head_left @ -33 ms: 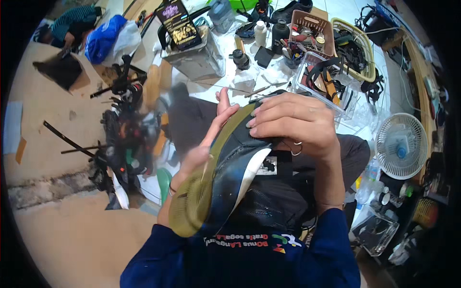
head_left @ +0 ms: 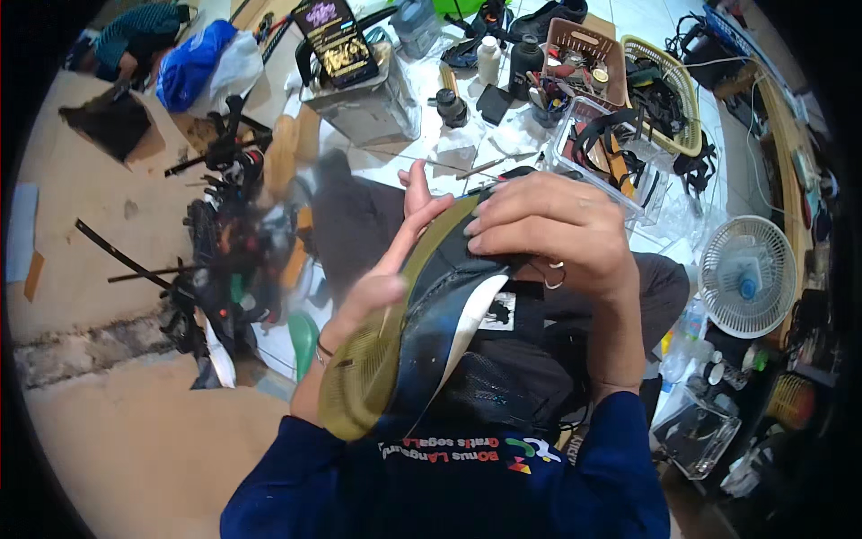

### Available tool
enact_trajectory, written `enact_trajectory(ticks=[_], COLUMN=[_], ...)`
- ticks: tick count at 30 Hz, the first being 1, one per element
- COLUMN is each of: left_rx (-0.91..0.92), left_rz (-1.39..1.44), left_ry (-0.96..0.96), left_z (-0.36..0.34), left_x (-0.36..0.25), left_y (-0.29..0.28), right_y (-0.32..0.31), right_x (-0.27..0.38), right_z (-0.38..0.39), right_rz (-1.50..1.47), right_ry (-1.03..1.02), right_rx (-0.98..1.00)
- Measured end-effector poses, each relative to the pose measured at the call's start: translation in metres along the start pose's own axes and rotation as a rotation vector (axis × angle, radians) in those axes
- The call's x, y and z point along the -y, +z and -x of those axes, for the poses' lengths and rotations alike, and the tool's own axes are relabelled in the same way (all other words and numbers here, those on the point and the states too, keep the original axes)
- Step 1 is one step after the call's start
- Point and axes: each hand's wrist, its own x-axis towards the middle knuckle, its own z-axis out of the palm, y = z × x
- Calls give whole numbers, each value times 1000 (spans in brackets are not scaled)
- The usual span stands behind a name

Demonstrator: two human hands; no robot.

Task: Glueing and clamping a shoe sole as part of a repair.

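Note:
A dark shoe (head_left: pixel 449 292) with an olive-green sole (head_left: pixel 364 368) and a white inner edge is held tilted over my lap, its sole turned to the left. My right hand (head_left: pixel 561 220) is closed over its upper end, with the fingers bent across the dark upper. Against the sole's left side lies my left hand (head_left: pixel 395 251), its fingers stretched out past the edge and its thumb area blurred by motion. Part of the left palm and wrist is hidden behind the sole.
Beyond my legs stand a metal tin (head_left: pixel 368 108) with a dark box on top, bottles (head_left: pixel 525 67), a brown tool basket (head_left: pixel 588 45) and a clear bin (head_left: pixel 584 148). A white basket (head_left: pixel 750 274) is at right. Black umbrella-like parts (head_left: pixel 220 242) lie at left; a person (head_left: pixel 135 45) sits far left.
My left hand's fingers have shifted slightly to the right at the sole's edge. My right hand keeps its hold on the shoe.

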Motion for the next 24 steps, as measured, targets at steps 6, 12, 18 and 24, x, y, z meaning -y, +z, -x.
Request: enact_trajectory(ticks=[6,12,18,24], left_rx=[29,-16,42,29], left_rz=[95,86,5,42], left_ry=[-100,-13,97,11], left_z=[11,10,9,15], left_x=[13,6,2,2], left_y=[-20,-2,-5,-4], right_y=[-19,2,14,23], right_x=[32,55,59,57], right_z=[-7,-22,-33,-26], right_rz=[133,601,666,644], right_ry=[276,138,20,-86], right_rx=[470,553,477,531])
